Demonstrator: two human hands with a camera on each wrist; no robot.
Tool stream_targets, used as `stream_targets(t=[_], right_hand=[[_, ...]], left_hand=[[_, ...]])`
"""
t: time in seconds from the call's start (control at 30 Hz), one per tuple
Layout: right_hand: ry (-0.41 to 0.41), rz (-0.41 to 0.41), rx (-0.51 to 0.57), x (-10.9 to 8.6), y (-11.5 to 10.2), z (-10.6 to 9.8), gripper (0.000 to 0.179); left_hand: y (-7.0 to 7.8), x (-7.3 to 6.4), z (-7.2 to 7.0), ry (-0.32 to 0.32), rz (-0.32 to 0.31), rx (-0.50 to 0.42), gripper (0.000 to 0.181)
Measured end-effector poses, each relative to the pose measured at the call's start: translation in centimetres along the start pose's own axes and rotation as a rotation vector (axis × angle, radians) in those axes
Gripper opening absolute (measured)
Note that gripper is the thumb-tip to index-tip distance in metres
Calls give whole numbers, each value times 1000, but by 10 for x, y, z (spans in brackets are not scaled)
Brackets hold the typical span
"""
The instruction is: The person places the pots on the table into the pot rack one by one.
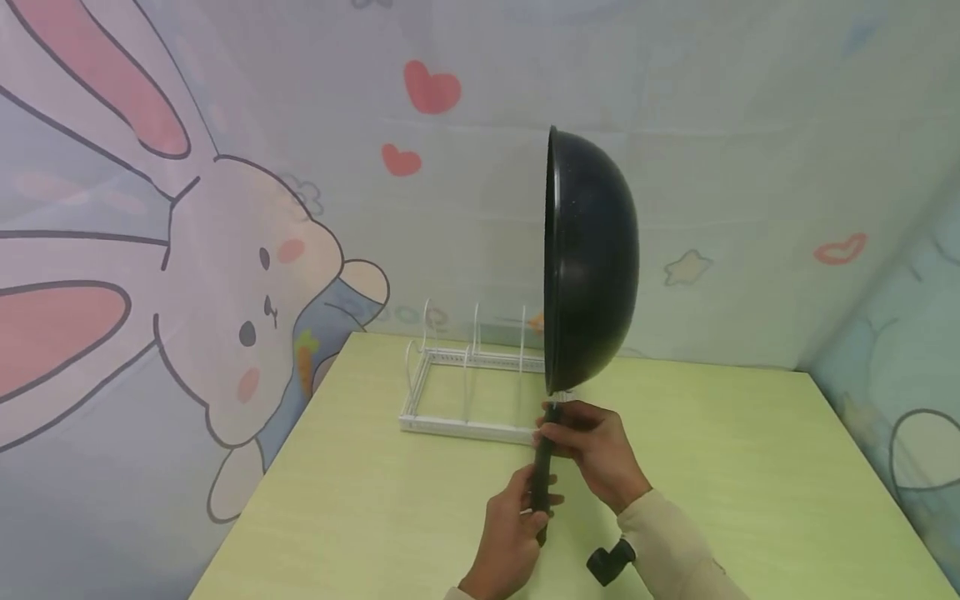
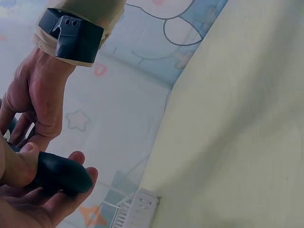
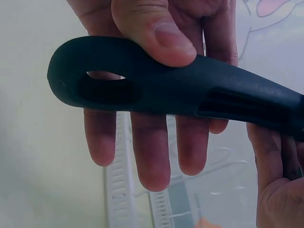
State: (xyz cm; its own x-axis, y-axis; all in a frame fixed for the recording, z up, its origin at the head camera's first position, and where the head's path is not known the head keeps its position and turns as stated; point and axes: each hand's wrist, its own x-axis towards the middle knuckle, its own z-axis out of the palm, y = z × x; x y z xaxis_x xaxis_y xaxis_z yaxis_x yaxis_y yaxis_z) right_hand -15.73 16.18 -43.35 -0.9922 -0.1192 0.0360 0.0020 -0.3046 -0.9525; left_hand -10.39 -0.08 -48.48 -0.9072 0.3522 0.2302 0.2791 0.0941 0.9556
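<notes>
A black wok is held up on its side, its rim facing left and its rounded bottom facing right. Its black handle points down. My left hand holds the handle's lower end, with the thumb on one side and the fingers behind. In the right wrist view, that handle end shows a long hanging hole, and the left thumb presses beside it. Higher up, my right hand pinches the handle close to the wok's body. A white wire rack stands behind the hands, its right part hidden by the wok.
The rack rests on a pale yellow-green table, with upright wire dividers along it. A cloth backdrop with a printed rabbit and hearts hangs behind the table. A black wrist camera sits at the right sleeve.
</notes>
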Motion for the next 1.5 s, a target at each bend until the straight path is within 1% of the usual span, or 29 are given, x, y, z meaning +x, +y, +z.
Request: stream_targets(t=[0.17,0.3,0.33,0.53,0.57,0.77,0.9,1.07,1.17,1.33,1.4,1.5], right_hand=[[21,80,-25,6,12,5,20],[33,106,-35,8,21,6,23],[36,111,-36,8,22,7,24],[35,124,-35,11,28,8,29],[38,120,-38,12,28,8,28],[61,102,-49,14,28,9,26],[73,130,-39,14,33,9,25],[104,157,-46,13,42,9,20],[98,157,-52,13,49,9,22],[96,168,-59,15,63,10,26],[100,168,-69,15,68,11,30],[120,178,-85,14,73,13,34]], left_hand=[[-4,-6,-4,0,-61,-64,58],[-9,-8,-7,-14,-72,-44,60],[-11,-9,-8,-16,-71,-39,56],[-16,-10,-12,-6,-42,-24,54],[-16,-10,-12,-8,-47,-26,58],[-18,-6,-15,-35,-103,-43,60],[-21,-9,-18,-49,-138,-40,55],[-28,-13,-19,-74,-179,-69,52],[-33,-15,-18,-61,-189,-96,54],[-44,-17,-19,-40,-235,-134,58],[-47,-17,-19,-35,-248,-129,59],[-52,-19,-20,-35,-256,-93,58]])
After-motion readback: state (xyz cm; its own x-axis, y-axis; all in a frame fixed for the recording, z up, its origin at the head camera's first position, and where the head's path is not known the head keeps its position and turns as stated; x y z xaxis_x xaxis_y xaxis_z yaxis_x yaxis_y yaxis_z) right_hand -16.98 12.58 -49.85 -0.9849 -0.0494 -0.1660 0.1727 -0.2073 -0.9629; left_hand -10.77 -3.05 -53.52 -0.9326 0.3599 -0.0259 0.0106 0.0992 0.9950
